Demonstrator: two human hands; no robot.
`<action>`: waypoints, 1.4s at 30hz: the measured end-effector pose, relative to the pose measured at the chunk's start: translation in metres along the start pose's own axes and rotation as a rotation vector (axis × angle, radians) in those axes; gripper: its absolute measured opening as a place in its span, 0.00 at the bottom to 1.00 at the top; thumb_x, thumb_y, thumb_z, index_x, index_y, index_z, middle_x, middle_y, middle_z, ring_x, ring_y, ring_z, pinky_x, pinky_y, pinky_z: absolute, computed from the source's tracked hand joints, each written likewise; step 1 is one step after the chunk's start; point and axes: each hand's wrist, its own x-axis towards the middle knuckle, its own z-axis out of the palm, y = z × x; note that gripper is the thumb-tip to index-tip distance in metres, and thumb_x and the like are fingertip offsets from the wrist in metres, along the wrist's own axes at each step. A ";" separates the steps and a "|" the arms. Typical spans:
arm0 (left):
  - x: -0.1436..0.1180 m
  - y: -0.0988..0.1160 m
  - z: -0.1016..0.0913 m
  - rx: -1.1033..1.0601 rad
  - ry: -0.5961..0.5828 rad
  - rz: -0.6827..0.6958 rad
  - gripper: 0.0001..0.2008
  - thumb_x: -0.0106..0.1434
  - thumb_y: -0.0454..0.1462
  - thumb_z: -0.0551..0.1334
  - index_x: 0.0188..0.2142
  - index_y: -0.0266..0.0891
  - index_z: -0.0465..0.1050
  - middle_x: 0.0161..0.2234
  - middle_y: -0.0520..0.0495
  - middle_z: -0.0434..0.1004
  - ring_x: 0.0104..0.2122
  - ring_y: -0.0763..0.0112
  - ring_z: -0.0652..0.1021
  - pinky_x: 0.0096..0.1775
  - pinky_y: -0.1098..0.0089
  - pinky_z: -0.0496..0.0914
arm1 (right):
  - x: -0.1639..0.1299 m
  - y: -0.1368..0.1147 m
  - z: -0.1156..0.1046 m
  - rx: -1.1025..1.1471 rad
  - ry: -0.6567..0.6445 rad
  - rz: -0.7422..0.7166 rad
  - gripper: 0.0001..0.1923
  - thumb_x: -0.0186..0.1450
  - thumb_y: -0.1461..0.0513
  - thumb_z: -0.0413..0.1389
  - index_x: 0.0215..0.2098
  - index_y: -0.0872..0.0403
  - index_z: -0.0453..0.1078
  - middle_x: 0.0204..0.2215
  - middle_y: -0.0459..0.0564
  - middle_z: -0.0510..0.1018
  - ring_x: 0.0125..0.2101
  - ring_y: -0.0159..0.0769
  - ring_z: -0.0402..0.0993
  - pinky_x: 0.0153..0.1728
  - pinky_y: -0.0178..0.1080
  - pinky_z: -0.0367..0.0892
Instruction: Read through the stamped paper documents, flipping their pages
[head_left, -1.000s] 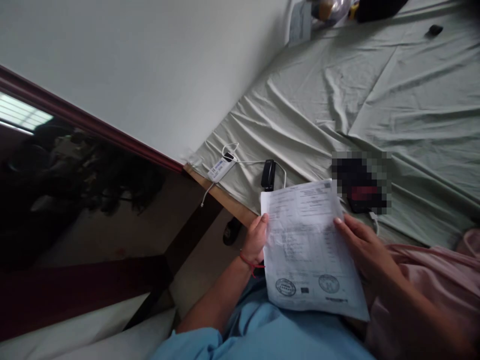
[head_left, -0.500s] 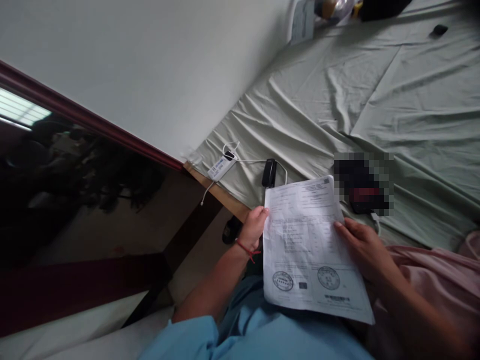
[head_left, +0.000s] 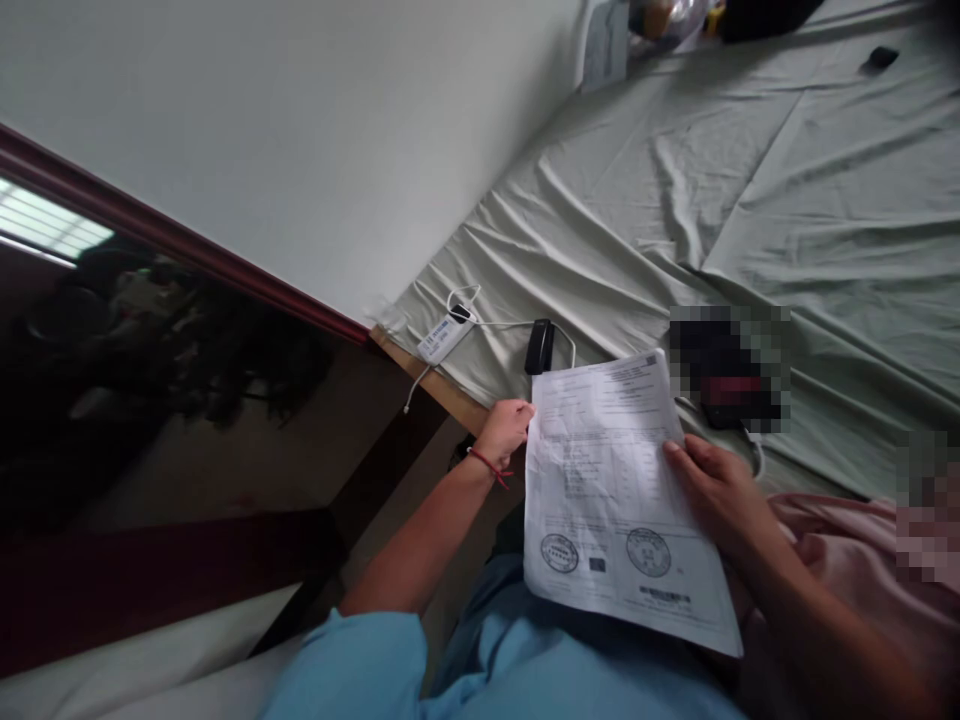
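A printed paper document, with two round stamps and a barcode near its lower edge, is held up over my lap. My left hand, with a red string round the wrist, pinches its left edge near the upper corner. On the opposite edge my right hand grips the sheet, thumb on the printed face and fingers behind it. Just beyond the top left corner lies a black device on the sheet-covered bed. A blurred-out dark object lies to the right of the page.
A white power strip with a white cable rests at the bed's corner, beside the wall. Pale green bedding spreads beyond. Pink cloth lies at the right. A dark glossy panel reflects a window at the left.
My left hand has shifted slightly up along the paper's edge. The lower part of the document has moved a little to the left; both hands keep hold.
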 end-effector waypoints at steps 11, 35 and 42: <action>0.003 0.004 -0.007 0.356 0.223 0.211 0.07 0.64 0.34 0.58 0.33 0.36 0.75 0.29 0.45 0.78 0.29 0.67 0.76 0.34 0.68 0.68 | 0.002 0.005 0.005 -0.120 0.055 -0.119 0.19 0.67 0.48 0.52 0.39 0.55 0.74 0.23 0.48 0.75 0.24 0.38 0.71 0.22 0.37 0.63; 0.036 0.022 -0.019 0.741 0.445 0.855 0.09 0.66 0.36 0.65 0.44 0.40 0.82 0.39 0.42 0.82 0.40 0.60 0.78 0.48 0.59 0.72 | 0.005 0.007 0.008 -0.206 0.081 -0.140 0.17 0.67 0.49 0.50 0.32 0.53 0.70 0.25 0.50 0.77 0.26 0.39 0.72 0.23 0.37 0.62; 0.034 0.028 -0.018 0.788 0.380 0.793 0.10 0.67 0.37 0.62 0.43 0.38 0.83 0.39 0.41 0.81 0.41 0.59 0.77 0.47 0.59 0.72 | 0.003 0.006 0.009 -0.151 0.062 -0.117 0.17 0.67 0.49 0.51 0.35 0.53 0.71 0.26 0.49 0.77 0.26 0.39 0.72 0.24 0.37 0.64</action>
